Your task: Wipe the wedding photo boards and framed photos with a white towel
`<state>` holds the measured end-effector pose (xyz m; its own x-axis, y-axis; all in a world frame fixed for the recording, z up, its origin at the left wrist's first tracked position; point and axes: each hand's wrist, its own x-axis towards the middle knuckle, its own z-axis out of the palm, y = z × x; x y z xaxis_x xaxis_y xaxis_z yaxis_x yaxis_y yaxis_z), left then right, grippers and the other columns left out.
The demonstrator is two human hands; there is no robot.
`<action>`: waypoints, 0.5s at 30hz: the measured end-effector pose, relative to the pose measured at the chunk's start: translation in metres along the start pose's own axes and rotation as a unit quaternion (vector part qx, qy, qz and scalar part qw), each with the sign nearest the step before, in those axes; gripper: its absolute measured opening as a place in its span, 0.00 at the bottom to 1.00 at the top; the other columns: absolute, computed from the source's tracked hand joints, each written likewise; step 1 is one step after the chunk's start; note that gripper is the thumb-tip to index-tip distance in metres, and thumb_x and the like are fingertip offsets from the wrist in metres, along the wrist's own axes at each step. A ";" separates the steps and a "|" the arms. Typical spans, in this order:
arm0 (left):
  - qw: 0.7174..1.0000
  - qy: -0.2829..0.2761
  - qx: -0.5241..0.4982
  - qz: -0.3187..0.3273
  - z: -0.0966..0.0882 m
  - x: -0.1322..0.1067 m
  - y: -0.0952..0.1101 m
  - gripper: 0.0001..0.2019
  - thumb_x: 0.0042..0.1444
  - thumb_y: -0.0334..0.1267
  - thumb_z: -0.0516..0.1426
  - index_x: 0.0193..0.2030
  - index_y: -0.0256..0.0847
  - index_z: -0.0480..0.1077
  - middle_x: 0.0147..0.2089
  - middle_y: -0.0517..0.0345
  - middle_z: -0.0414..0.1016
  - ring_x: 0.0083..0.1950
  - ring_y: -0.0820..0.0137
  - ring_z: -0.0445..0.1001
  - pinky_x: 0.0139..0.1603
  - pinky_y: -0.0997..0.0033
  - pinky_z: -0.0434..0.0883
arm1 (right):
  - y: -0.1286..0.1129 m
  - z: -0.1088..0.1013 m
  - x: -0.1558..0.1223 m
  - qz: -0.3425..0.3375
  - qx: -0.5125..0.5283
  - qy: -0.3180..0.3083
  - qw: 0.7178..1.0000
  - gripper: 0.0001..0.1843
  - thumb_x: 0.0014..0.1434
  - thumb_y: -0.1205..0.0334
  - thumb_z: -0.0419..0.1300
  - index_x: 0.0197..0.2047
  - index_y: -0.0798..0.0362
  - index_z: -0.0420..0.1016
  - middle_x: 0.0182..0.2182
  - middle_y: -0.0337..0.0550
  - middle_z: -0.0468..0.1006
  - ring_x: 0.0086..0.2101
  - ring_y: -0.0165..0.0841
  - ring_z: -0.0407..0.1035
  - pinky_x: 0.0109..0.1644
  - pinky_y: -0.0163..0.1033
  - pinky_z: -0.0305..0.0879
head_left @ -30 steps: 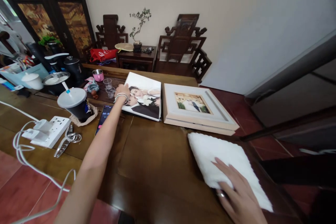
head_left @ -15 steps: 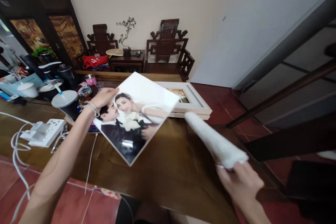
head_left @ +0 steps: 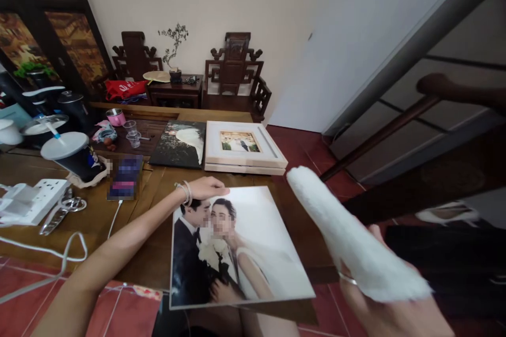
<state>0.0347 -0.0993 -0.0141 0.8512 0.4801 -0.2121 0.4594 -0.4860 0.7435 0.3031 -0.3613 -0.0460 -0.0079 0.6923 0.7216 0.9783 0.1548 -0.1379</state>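
Observation:
My left hand grips the top edge of a large wedding photo print, held tilted over the near edge of the wooden table. My right hand is closed on a folded white towel, raised to the right of the print. On the table behind lie a dark photo print and a white framed photo, side by side.
At the left are a white power strip with cables, a lidded cup with straw, a phone, small cups and kettles. Carved wooden chairs stand by the wall. A dark rail runs at right.
My left hand lifted the wedding print off the stack and brought it toward me; a dark print now shows where it lay. My right hand picked the towel up off the table.

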 end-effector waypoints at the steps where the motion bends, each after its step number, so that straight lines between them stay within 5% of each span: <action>1: 1.000 -0.010 0.003 0.006 0.002 0.004 -0.002 0.32 0.51 0.72 0.48 0.24 0.40 0.60 0.24 0.63 0.60 0.30 0.71 0.60 0.33 0.71 0.58 | -0.003 0.002 0.002 -0.018 0.017 -0.012 1.000 0.28 0.59 0.72 0.56 0.63 0.61 0.64 0.56 0.64 0.73 0.64 0.60 0.58 0.64 0.60 0.60; 4: 0.999 -0.030 0.014 0.015 0.003 0.012 -0.008 0.32 0.52 0.72 0.47 0.23 0.40 0.60 0.24 0.63 0.61 0.31 0.70 0.61 0.34 0.71 0.59 | -0.009 0.015 0.007 -0.132 0.040 -0.009 0.990 0.13 0.56 0.78 0.58 0.39 0.50 0.69 0.62 0.55 0.68 0.68 0.56 0.49 0.71 0.70 0.39; 6: 0.999 -0.037 0.022 0.016 0.002 0.016 -0.011 0.31 0.53 0.70 0.48 0.23 0.40 0.60 0.25 0.62 0.63 0.31 0.70 0.62 0.34 0.72 0.60 | -0.013 0.026 0.009 -0.184 0.057 -0.025 0.981 0.15 0.54 0.81 0.58 0.31 0.50 0.63 0.64 0.51 0.67 0.68 0.56 0.49 0.69 0.76 0.35; 11: 0.998 -0.011 0.065 0.013 0.002 0.022 -0.019 0.28 0.58 0.64 0.50 0.23 0.40 0.63 0.25 0.61 0.68 0.32 0.69 0.67 0.35 0.73 0.62 | -0.034 0.051 0.009 -0.163 0.143 -0.076 0.973 0.12 0.58 0.80 0.54 0.33 0.52 0.66 0.66 0.57 0.64 0.64 0.50 0.61 0.61 0.63 0.66; 15: 0.991 0.052 0.120 -0.007 0.007 0.023 -0.028 0.21 0.60 0.56 0.55 0.27 0.41 0.68 0.28 0.56 0.74 0.36 0.64 0.73 0.39 0.70 0.65 | -0.048 0.064 0.014 -0.156 0.147 -0.099 0.972 0.15 0.57 0.82 0.50 0.30 0.51 0.61 0.66 0.59 0.64 0.65 0.54 0.58 0.54 0.59 0.71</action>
<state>0.0431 -0.0803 -0.0439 0.8195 0.5544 -0.1453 0.5286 -0.6332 0.5654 0.2427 -0.3134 -0.0728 -0.3636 0.6969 0.6182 0.8200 0.5543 -0.1426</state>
